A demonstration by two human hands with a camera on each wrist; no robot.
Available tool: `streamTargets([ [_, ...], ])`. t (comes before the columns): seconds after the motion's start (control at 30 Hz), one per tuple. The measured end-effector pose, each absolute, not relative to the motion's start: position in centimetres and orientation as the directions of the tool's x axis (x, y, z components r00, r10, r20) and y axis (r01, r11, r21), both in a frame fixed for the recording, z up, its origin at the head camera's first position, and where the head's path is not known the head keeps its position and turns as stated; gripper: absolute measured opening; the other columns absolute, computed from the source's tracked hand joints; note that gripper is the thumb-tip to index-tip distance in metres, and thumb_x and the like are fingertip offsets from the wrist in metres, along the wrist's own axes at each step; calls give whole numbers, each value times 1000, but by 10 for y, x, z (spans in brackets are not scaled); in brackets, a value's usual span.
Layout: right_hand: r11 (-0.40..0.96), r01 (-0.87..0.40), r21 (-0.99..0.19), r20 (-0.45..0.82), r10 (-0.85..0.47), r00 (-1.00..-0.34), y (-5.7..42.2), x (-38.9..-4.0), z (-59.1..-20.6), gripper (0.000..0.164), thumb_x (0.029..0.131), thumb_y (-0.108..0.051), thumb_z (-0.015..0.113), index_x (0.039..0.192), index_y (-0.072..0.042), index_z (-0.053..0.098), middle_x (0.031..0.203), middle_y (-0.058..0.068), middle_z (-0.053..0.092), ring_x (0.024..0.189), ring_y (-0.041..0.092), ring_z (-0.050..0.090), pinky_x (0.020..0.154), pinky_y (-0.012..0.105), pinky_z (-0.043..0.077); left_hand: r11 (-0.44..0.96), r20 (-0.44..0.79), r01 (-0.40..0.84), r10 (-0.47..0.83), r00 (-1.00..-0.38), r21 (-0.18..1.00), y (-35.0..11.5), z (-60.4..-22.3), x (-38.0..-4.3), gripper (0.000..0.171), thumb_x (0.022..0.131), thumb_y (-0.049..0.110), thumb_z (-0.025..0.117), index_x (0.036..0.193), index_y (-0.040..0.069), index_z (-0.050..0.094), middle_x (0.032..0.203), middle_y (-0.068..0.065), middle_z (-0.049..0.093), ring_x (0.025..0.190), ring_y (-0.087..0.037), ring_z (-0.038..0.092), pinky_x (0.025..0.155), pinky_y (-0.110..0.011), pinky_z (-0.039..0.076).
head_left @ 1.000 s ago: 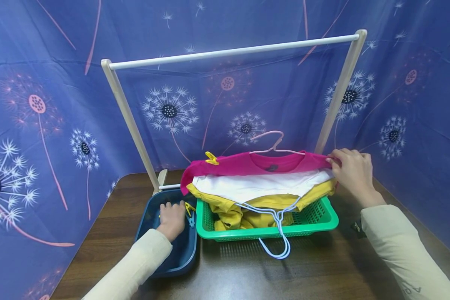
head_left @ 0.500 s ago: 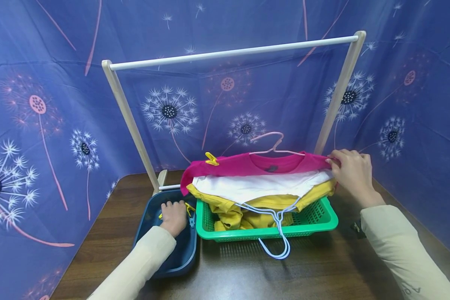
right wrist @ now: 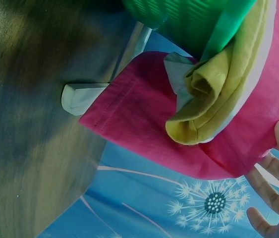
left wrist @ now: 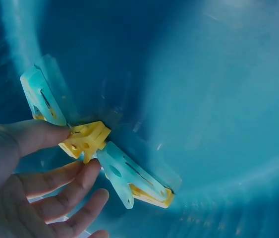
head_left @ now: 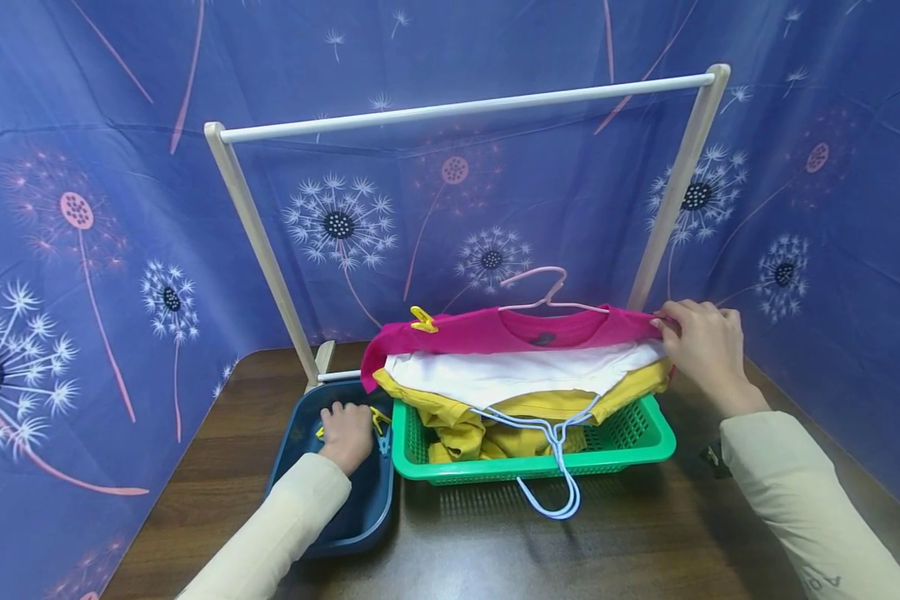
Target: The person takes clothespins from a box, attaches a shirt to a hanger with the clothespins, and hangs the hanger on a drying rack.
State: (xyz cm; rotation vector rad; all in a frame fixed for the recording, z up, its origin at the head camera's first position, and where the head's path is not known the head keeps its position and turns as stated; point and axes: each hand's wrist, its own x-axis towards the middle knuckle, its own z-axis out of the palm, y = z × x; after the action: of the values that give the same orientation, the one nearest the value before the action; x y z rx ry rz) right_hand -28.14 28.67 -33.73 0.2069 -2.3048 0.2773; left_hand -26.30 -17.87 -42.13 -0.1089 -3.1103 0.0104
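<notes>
Inside the dark blue basin (head_left: 360, 542), my left hand (head_left: 347, 437) pinches a yellow clothespin (left wrist: 87, 140) between thumb and fingertips. Turquoise clothespins (left wrist: 134, 171) lie on both sides of it in the left wrist view. My right hand (head_left: 703, 350) pinches the shoulder of a pink shirt (head_left: 465, 332), thumb in front and fingers behind. A pink hanger (head_left: 547, 302) sits in the shirt's neck, hook up. Another yellow clothespin (head_left: 423, 319) is clipped at the shirt's left shoulder. Beneath it lie a white garment (head_left: 472, 373) and yellow clothes (head_left: 461, 429).
A green basket (head_left: 540, 468) holds the clothes, beside the basin. Light blue hangers (head_left: 557, 446) lie across its front rim with their hooks hanging out. Behind stands a drying rack with a white rail (head_left: 465, 107) and wooden posts, on a brown table (head_left: 480, 554).
The left hand has shifted slightly to the right inside the basin. The right hand keeps its hold on the pink shirt.
</notes>
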Motion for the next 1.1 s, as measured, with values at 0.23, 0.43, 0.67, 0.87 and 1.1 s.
streamTargets([
  [0.23,964,-229,-134,737,-57,-673,287,-283,-338,7,79,-7,64,84,-2,65,83,21,66,77,40,55,70,55,33,998,62,54,53,-997,18,-180,-419,-261,16,80,10,62,91,-2,66,87,-21,61,86,-37,50,80,-55,39],
  [0.43,964,-226,-142,730,-53,-681,287,-284,-337,7,80,-7,63,84,-2,65,83,21,66,78,40,54,70,55,32,999,76,43,41,-996,27,-183,-414,-256,19,79,11,61,91,-3,66,88,-23,60,87,-38,50,81,-56,39],
  [0.67,963,-230,-144,738,-50,-673,287,-285,-337,6,80,-7,63,83,-3,65,82,20,66,77,40,55,69,54,32,999,44,34,33,-999,39,-186,-407,-253,27,79,13,64,98,-6,63,93,-24,59,91,-40,49,85,-59,36],
  [0.87,962,-237,-137,750,-56,-659,288,-285,-337,6,79,-7,62,82,-3,65,80,19,67,74,39,55,68,53,33,999,33,25,24,-999,30,-187,-400,-249,34,77,14,65,103,-8,60,98,-26,59,96,-42,48,86,-59,34],
  [1.1,959,-240,-150,744,-51,-666,288,-286,-338,5,79,-8,64,81,-4,66,79,18,67,74,38,55,66,51,31,999,50,34,33,-998,25,-187,-387,-240,34,75,11,67,102,-8,58,98,-25,60,96,-42,48,85,-58,33],
])
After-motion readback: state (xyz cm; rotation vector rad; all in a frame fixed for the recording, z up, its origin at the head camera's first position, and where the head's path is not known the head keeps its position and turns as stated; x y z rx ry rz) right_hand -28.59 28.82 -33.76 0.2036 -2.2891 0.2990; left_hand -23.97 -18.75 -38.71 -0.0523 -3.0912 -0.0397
